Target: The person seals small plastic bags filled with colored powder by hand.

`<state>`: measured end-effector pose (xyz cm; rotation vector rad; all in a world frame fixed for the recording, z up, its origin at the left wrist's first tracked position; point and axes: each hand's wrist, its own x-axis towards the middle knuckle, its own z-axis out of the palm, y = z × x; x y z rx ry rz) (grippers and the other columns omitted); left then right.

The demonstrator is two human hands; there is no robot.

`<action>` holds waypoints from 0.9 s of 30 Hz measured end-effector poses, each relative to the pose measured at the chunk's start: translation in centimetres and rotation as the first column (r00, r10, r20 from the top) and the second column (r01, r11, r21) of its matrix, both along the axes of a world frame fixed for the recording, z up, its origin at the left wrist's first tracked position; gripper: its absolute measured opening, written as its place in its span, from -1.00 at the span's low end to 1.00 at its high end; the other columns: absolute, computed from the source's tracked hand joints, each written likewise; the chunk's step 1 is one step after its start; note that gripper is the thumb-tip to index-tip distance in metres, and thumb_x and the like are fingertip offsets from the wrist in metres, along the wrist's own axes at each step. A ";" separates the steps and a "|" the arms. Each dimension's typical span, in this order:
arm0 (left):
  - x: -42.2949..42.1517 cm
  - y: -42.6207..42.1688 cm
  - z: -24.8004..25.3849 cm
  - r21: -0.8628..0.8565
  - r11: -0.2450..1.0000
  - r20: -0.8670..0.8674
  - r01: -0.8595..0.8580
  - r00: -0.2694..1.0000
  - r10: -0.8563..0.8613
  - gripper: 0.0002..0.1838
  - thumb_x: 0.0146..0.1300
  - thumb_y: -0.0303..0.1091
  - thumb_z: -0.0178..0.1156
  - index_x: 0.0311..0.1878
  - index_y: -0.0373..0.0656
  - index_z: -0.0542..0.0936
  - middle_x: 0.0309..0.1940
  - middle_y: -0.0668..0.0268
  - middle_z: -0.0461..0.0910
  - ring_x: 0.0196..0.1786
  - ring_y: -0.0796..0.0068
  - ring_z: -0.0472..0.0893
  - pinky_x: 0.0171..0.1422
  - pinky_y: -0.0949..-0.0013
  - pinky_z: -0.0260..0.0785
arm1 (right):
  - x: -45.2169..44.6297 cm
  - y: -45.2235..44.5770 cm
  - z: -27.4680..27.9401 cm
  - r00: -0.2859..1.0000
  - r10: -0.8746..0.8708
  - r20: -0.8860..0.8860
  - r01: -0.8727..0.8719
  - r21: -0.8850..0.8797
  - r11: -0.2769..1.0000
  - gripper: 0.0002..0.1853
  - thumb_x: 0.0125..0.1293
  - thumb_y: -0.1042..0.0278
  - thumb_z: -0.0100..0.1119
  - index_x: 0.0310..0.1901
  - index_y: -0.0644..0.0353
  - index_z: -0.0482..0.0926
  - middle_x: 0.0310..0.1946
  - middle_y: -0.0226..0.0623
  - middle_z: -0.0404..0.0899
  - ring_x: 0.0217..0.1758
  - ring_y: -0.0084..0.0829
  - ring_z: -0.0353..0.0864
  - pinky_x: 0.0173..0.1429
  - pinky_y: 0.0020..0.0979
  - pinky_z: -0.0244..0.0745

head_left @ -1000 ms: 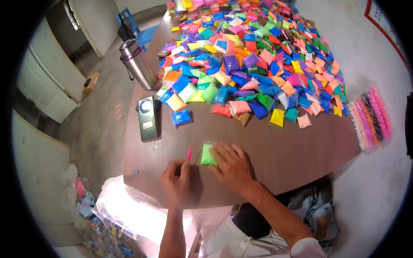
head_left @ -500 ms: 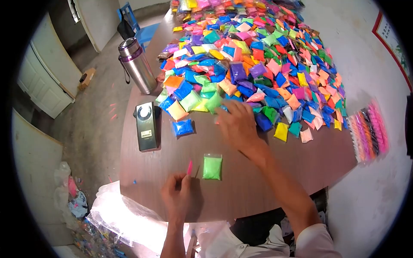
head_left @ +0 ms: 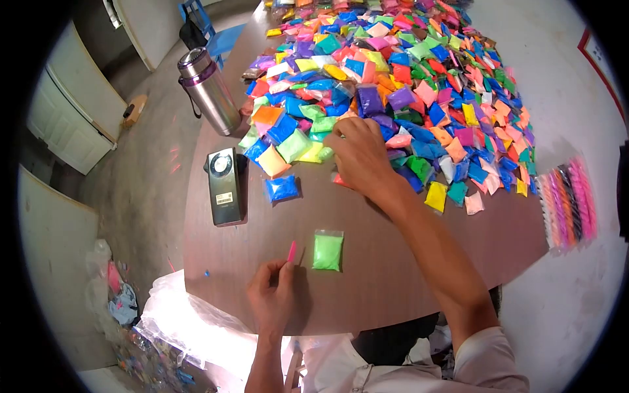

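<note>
1. Right hand [head_left: 360,154]: over the near edge of the pile [head_left: 400,99], fingers bent down among the packets. The back of the hand hides the fingertips, so neither the width of the grip nor anything in it can be told.

2. Left hand [head_left: 272,291]: low over the near part of the table [head_left: 406,268], thumb and fingers pinched together on a narrow pink strip [head_left: 292,251]. The strip's free end points away from the person.

3. Green packet [head_left: 327,251]: flat on the table, touched by neither hand. Its long axis runs from the person toward the pile, roughly in line with the strip (the two are near each other but apart).

4. Principal relation: the green packet lies just to the right of the strip and slightly beyond the left hand, which is the nearer of the two. From the right hand it lies back toward the person and a little to the left, with bare table between.

5. Surroundings: a blue packet [head_left: 282,188] lies apart, in front of the pile; left of it rests a dark device [head_left: 224,190], with a flask [head_left: 213,95] standing beyond.
</note>
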<state>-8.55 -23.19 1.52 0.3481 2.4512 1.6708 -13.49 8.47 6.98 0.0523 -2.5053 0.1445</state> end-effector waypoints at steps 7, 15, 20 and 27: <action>0.5 0.5 1.1 0.066 0.998 0.063 0.004 0.998 -0.008 -0.80 0.49 -0.35 0.35 -0.10 -0.34 0.73 -0.31 0.22 0.78 -0.25 0.53 0.70 -0.08 0.38 0.55 | 12.6 -4.6 -1.6 0.982 -0.028 -0.185 -0.017 -0.238 0.971 -0.68 0.06 0.68 0.32 -0.15 0.10 0.72 -0.02 -0.24 0.66 0.09 -0.07 0.71 0.15 -0.09 0.64; 0.1 0.3 -0.5 -0.006 0.999 -0.115 0.031 0.993 -0.032 -0.81 0.50 -0.36 0.35 -0.14 -0.33 0.70 -0.38 0.32 0.69 -0.32 0.60 0.59 -0.17 0.43 0.47 | 26.7 -8.6 -4.9 0.973 -0.230 0.001 0.222 -0.269 0.937 -0.77 0.15 0.53 0.39 -0.16 0.02 0.79 0.02 -0.37 0.71 0.26 -0.24 0.68 0.30 -0.21 0.60; 0.2 0.2 -0.8 0.001 0.997 -0.199 0.078 0.977 -0.076 -0.79 0.51 -0.34 0.34 -0.16 -0.34 0.69 -0.41 0.33 0.65 -0.35 0.61 0.56 -0.22 0.41 0.43 | 30.8 -9.8 -4.8 0.967 -0.255 0.005 0.245 -0.304 0.921 -0.76 0.23 0.52 0.30 -0.09 0.04 0.80 0.15 -0.38 0.71 0.39 -0.19 0.59 0.45 -0.08 0.46; -0.1 0.2 -1.7 -0.080 0.994 -0.307 0.076 0.947 -0.097 -0.77 0.46 -0.32 0.34 -0.16 -0.36 0.70 -0.37 0.26 0.71 -0.33 0.50 0.62 -0.13 0.35 0.51 | 33.1 -11.1 -5.7 0.936 -0.340 -0.094 0.270 -0.432 0.861 -0.72 0.23 0.37 0.38 -0.01 0.05 0.79 0.19 -0.30 0.68 0.40 -0.15 0.55 0.48 -0.05 0.39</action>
